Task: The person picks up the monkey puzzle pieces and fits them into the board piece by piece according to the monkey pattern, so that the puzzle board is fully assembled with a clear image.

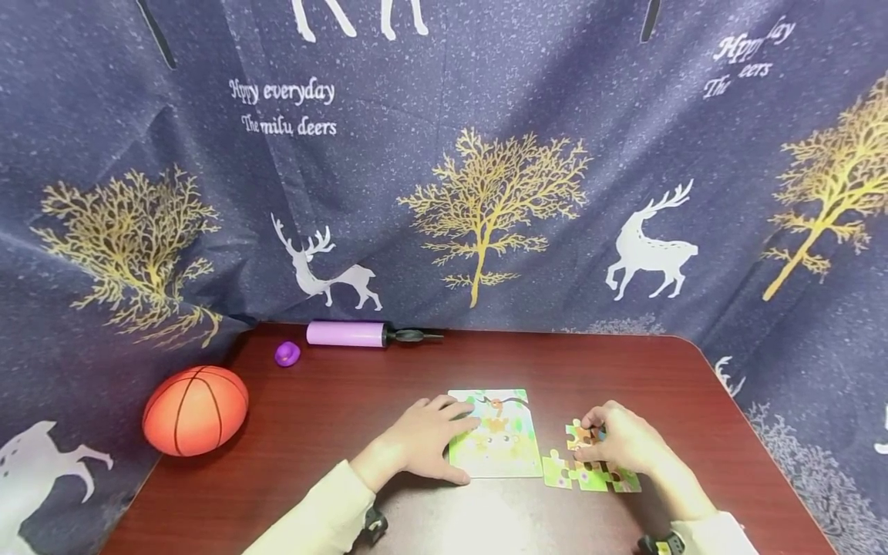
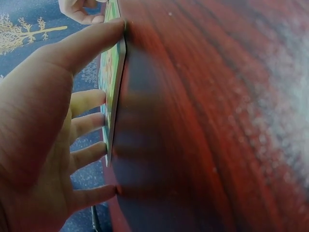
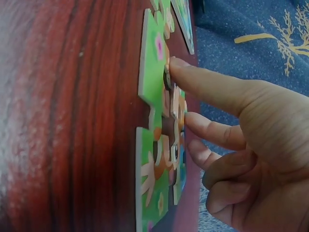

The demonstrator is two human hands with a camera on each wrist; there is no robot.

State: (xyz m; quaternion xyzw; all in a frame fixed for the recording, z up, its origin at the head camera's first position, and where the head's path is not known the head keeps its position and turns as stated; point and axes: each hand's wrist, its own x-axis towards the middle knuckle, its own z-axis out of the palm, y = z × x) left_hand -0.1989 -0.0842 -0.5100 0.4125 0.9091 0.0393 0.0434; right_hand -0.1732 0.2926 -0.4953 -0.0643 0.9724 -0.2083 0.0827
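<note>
A square picture board [image 1: 496,447] lies on the table, and the left hand [image 1: 426,441] rests at its left edge with fingers spread. In the left wrist view the thumb of the left hand [image 2: 53,116] touches the board's [image 2: 116,63] near edge. Right of the board, several green and orange puzzle pieces [image 1: 593,479] lie close together. Over them, the right hand [image 1: 627,439] pinches a piece between thumb and fingers. In the right wrist view, the right hand [image 3: 251,130] has thumb and index at a piece among the others [image 3: 153,72], its remaining fingers curled.
An orange ball [image 1: 196,411] sits at the table's left edge. A small purple object [image 1: 287,354] and a purple pump [image 1: 347,334] with a black nozzle lie near the back edge. Behind the table [image 1: 333,401] hangs a blue cloth [image 1: 444,92] printed with deer and trees.
</note>
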